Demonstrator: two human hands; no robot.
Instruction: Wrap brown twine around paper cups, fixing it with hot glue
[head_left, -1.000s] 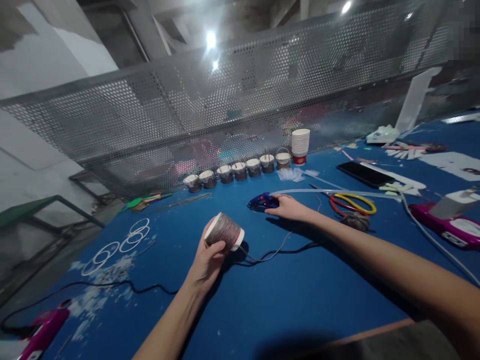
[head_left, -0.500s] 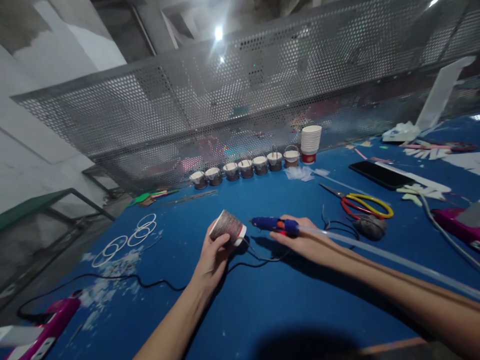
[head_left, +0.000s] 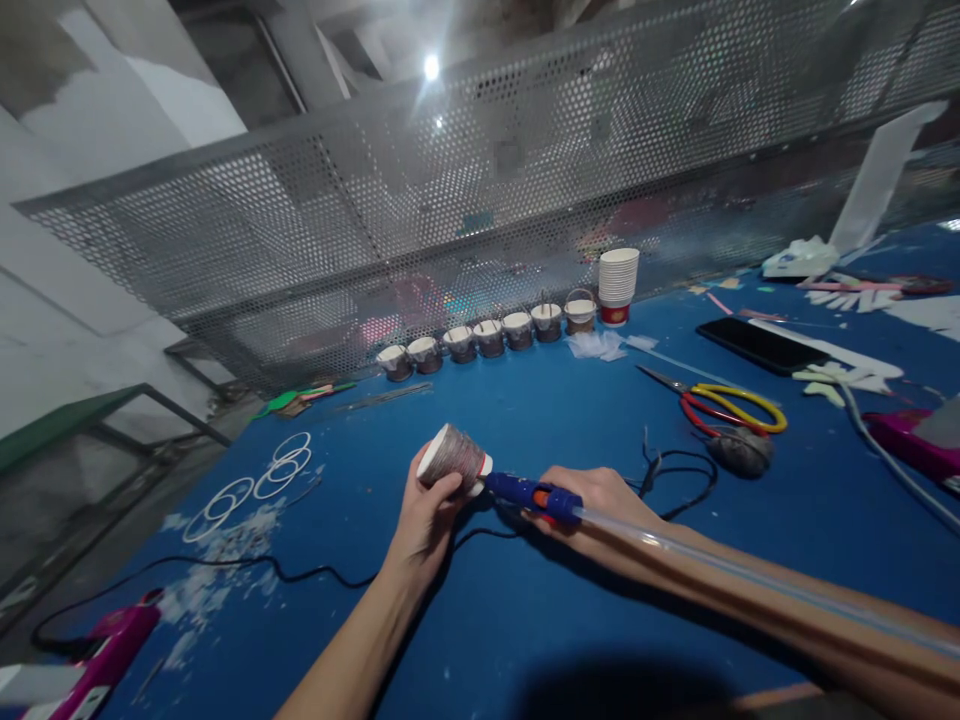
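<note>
My left hand is wrapped round a paper cup that lies tilted, its side wound with grey-brown yarn. A red and white band shows at the cup's right end. In my right hand is a blue hot glue gun, with a long clear glue stick trailing back over the forearm. The gun's nozzle is at the cup's right end, by the edge of the yarn; whether it touches cannot be made out. To the right, a ball of grey yarn lies against red and yellow scissors.
Several yarn-wrapped cups stand in a row at the back, beside a stack of paper cups. White rings lie at left. A phone lies at right. Magenta power strips sit at both sides, and a black cord crosses the table.
My right hand has moved left and slightly down, bringing the glue gun's nozzle from a gap away up to the cup's right end. The left hand and cup have barely moved.
</note>
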